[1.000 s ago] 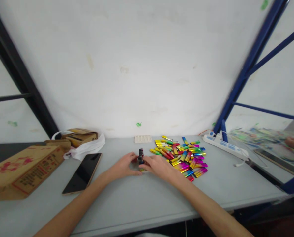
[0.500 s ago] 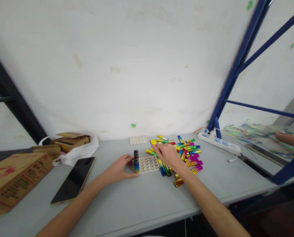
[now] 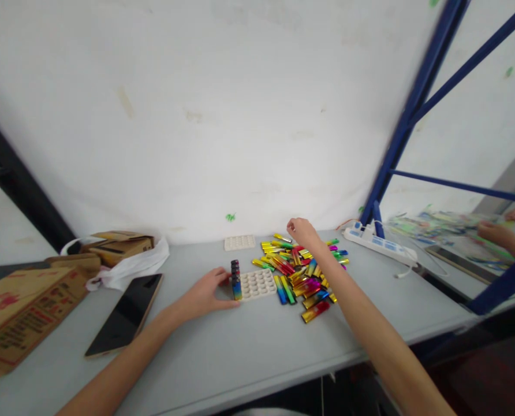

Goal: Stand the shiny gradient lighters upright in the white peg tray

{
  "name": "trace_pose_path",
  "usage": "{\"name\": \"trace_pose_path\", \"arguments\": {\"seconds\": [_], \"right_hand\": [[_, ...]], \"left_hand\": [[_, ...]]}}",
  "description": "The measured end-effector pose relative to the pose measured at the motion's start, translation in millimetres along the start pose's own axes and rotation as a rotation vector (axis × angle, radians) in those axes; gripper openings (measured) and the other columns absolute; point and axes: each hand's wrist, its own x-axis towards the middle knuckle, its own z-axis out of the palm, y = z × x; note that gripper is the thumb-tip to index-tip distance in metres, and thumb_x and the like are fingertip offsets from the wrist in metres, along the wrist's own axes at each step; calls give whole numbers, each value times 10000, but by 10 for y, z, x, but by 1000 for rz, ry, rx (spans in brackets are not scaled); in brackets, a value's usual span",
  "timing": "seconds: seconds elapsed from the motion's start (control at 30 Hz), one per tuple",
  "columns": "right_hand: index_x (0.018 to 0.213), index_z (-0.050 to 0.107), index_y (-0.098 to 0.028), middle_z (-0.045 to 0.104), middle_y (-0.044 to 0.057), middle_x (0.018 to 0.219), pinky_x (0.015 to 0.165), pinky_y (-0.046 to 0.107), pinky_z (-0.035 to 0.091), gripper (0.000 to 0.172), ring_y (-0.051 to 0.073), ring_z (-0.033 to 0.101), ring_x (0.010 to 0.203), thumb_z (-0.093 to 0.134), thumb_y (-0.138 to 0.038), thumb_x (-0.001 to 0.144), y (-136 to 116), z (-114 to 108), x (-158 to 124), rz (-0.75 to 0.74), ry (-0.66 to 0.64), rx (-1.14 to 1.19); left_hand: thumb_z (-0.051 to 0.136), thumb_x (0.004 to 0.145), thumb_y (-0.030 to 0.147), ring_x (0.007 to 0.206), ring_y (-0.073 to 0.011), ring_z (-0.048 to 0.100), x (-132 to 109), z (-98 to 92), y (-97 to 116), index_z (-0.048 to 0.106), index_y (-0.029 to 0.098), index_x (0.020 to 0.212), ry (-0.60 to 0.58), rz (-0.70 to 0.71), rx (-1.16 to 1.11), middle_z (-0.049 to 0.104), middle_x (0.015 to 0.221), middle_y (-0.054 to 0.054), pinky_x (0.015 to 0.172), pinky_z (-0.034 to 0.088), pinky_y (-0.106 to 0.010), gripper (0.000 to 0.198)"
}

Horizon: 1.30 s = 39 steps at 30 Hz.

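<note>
A white tray with rows of round holes (image 3: 260, 283) lies on the grey table. Several lighters with dark tops (image 3: 235, 281) stand upright along its left edge. My left hand (image 3: 212, 292) is beside them, thumb and fingers apart around the row's left side, holding nothing I can see lifted. My right hand (image 3: 301, 231) is raised over the back of a pile of shiny multicoloured lighters (image 3: 298, 268), its fingers curled; what they hold, if anything, is too small to make out.
A second white tray (image 3: 239, 242) lies by the wall. On the left are a dark tablet (image 3: 125, 315), a cardboard box (image 3: 28, 315) and a white bag (image 3: 130, 268). A power strip (image 3: 381, 245) lies at the right, near a blue frame (image 3: 407, 130). Another person's hands (image 3: 497, 234) show at far right.
My right hand has moved from the front left of the pile to its back edge, and lighters in the pile have shifted. My left hand stays beside the standing row.
</note>
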Motion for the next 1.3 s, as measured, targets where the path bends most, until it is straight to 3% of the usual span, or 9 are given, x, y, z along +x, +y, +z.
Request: {"name": "trace_pose_path", "arguments": {"seconds": [0.13,0.27,0.47,0.7,0.9,1.0,1.1,1.2,1.3], "right_hand": [[1066,807,-92,805,203,1120,888,286,505,189,268,748,1048,745,-222,944,-49,256,315,38,-110,5],[1020,806,-94,799,215,1123,928,297,505,137,266,739,1069,709,-162,953,-6,473,309,47,-96,58],[1137,778,-132,787,156,1179,990,331,508,228,246,701,1125,682,-237,958,208,361,120,14,50,241],[1135,776,-220,772,57,1046,818,333,531,543,216,688,949,897,-524,702,96,230,-342,95,141,1345],[1029,725,-252,740,43,1137,819,310,543,537,196,662,998,903,-632,693,-342,184,-498,97,163,1701],[1041,618,-282,685,-23,869,682,288,529,541,146,610,721,868,-657,742,-495,166,-562,2,29,1759],[1008,550,-280,468,-95,646,498,224,347,559,98,373,502,801,-721,774,-610,176,-614,-55,-62,1718],[854,509,-252,316,-101,606,464,233,200,611,89,227,482,693,-831,793,-709,219,-656,-67,-106,1563],[717,414,-257,287,-77,585,481,262,209,656,109,252,506,579,-880,840,-788,263,-706,-65,-28,1351]], "left_hand": [[833,743,662,939,-291,680,-7,-12,36,753,168,1050,7,-14,14,716,1055,-89,886,570,-380,587],[833,735,658,941,-297,686,-9,-21,71,752,168,1016,4,-21,20,718,1050,-93,882,571,-386,571],[834,732,654,972,-303,694,-9,-25,74,757,166,1071,16,-19,16,725,1074,-99,908,574,-393,599],[875,633,653,989,-334,701,-9,28,170,741,170,1004,67,-63,110,725,1081,-118,941,585,-451,623],[866,600,768,1036,-370,696,31,112,124,739,184,1041,115,-84,95,735,1110,-150,959,591,-515,743],[870,641,712,974,-342,695,27,70,83,750,200,991,74,-52,62,733,1073,-135,902,604,-473,631],[895,634,671,980,-341,693,5,11,67,765,202,995,30,-40,23,729,1075,-127,902,605,-457,606],[922,603,658,1038,-354,689,-17,-25,67,783,221,1044,27,-26,-12,731,1117,-120,940,598,-457,636],[923,606,661,1066,-356,682,-27,-37,71,789,227,1029,22,-25,-14,734,1121,-113,958,591,-451,621]]}}
